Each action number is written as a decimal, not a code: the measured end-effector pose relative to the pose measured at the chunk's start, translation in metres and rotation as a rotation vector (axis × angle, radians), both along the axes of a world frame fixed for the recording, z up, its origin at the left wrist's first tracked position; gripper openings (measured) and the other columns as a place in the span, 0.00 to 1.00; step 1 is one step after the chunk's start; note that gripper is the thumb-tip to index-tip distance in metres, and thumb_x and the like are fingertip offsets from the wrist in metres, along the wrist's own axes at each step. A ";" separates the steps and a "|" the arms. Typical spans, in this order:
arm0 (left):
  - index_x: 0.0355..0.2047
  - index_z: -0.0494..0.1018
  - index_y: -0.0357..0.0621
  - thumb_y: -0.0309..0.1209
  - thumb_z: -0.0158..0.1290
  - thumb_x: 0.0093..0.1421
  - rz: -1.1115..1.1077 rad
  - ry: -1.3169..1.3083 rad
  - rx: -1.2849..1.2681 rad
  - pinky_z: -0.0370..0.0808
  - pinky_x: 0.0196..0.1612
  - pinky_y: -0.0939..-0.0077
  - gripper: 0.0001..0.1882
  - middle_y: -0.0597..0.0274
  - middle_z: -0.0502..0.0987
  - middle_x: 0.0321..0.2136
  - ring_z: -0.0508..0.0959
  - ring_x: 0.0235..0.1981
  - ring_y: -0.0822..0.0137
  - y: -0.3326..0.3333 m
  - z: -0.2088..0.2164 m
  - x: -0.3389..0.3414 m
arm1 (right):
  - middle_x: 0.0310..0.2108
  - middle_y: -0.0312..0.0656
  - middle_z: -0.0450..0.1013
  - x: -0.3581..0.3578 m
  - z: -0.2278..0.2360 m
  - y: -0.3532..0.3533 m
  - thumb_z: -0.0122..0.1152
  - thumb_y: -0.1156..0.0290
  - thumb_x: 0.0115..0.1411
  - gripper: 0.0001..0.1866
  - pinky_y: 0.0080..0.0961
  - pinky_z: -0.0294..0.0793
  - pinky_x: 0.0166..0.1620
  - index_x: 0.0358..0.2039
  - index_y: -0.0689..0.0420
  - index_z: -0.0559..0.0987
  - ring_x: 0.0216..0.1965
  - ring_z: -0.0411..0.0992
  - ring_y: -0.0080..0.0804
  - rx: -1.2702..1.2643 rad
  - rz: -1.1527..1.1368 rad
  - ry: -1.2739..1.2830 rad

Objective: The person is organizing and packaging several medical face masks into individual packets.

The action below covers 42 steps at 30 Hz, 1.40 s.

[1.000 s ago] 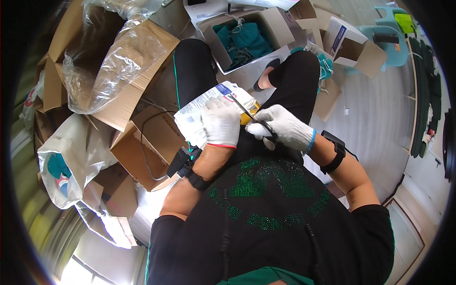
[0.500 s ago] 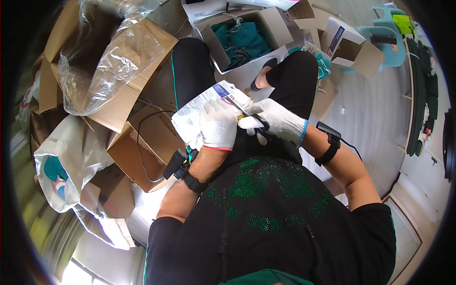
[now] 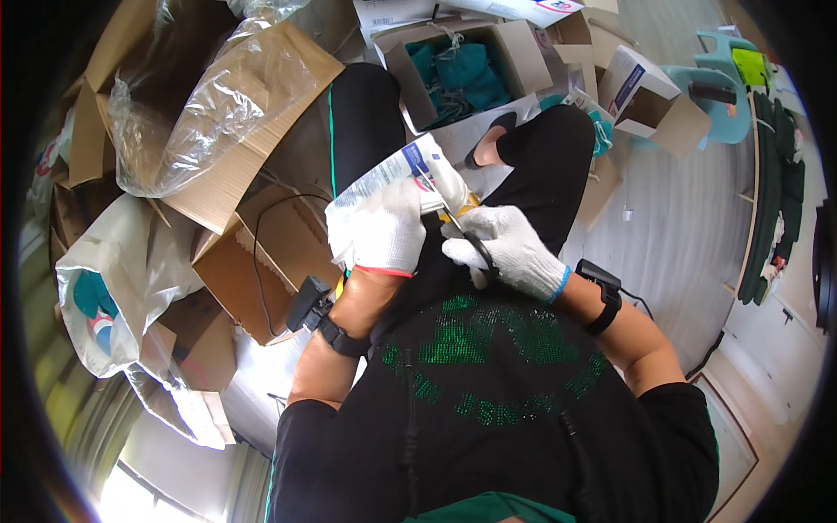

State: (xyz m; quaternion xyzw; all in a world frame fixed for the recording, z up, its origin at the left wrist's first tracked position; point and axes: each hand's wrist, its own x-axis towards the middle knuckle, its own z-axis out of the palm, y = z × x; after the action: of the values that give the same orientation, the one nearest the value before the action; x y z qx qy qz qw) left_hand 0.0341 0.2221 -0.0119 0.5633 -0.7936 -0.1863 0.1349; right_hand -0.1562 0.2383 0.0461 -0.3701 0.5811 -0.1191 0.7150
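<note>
Left hand point(image 3: 381, 234), gloved, closed around a white packet point(image 3: 392, 174) held over the lap. Right hand point(image 3: 508, 248), gloved, clasps scissors point(image 3: 462, 228) touching the packet's end.

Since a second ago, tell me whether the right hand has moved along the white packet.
Yes. The right hand with its dark tool has drawn back from the middle of the white packet toward the body; the left hand keeps holding the packet.

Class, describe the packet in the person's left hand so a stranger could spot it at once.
Find the seated person's black-clad legs. Above the lap, the white-gloved left hand grips a flat white packet. Unlike the brown boxes around, it is pale with a blue mark.
</note>
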 end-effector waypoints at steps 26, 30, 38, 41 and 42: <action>0.35 0.83 0.44 0.37 0.65 0.46 0.368 0.404 0.587 0.77 0.36 0.74 0.16 0.56 0.82 0.24 0.81 0.25 0.68 -0.091 0.012 0.088 | 0.35 0.46 0.77 -0.059 -0.034 -0.096 0.80 0.51 0.39 0.34 0.34 0.77 0.42 0.42 0.56 0.74 0.38 0.78 0.43 -0.450 0.258 0.738; 0.34 0.83 0.43 0.38 0.65 0.45 0.359 0.403 0.643 0.77 0.36 0.72 0.17 0.55 0.81 0.24 0.81 0.25 0.66 -0.091 0.009 0.076 | 0.49 0.56 0.74 -0.063 -0.114 -0.163 0.72 0.55 0.48 0.29 0.41 0.76 0.52 0.45 0.61 0.76 0.51 0.75 0.53 -0.383 0.523 1.013; 0.36 0.83 0.43 0.36 0.65 0.46 0.442 0.469 0.711 0.77 0.37 0.74 0.17 0.56 0.83 0.26 0.82 0.27 0.67 -0.081 0.005 0.080 | 0.44 0.56 0.78 -0.062 -0.225 -0.221 0.67 0.67 0.51 0.18 0.41 0.77 0.49 0.43 0.59 0.82 0.48 0.77 0.53 -0.294 0.670 0.975; 0.36 0.83 0.42 0.38 0.65 0.46 0.446 0.468 0.733 0.77 0.37 0.73 0.18 0.53 0.82 0.26 0.82 0.26 0.64 -0.082 0.003 0.079 | 0.38 0.56 0.80 -0.072 -0.244 -0.216 0.60 0.72 0.52 0.13 0.39 0.77 0.46 0.38 0.61 0.84 0.43 0.79 0.52 -0.301 0.637 0.792; 0.36 0.83 0.41 0.38 0.65 0.46 0.420 0.439 0.731 0.77 0.37 0.72 0.18 0.52 0.82 0.26 0.82 0.26 0.63 -0.085 0.005 0.078 | 0.38 0.56 0.80 -0.078 -0.247 -0.216 0.58 0.73 0.53 0.13 0.38 0.77 0.46 0.38 0.61 0.84 0.43 0.79 0.51 -0.267 0.603 0.610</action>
State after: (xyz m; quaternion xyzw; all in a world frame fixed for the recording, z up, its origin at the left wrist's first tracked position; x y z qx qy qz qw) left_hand 0.1121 0.1374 -0.0073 0.6694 -0.4979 -0.5365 0.1270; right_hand -0.2346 0.0218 -0.2010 -0.6303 0.6109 0.1353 0.4595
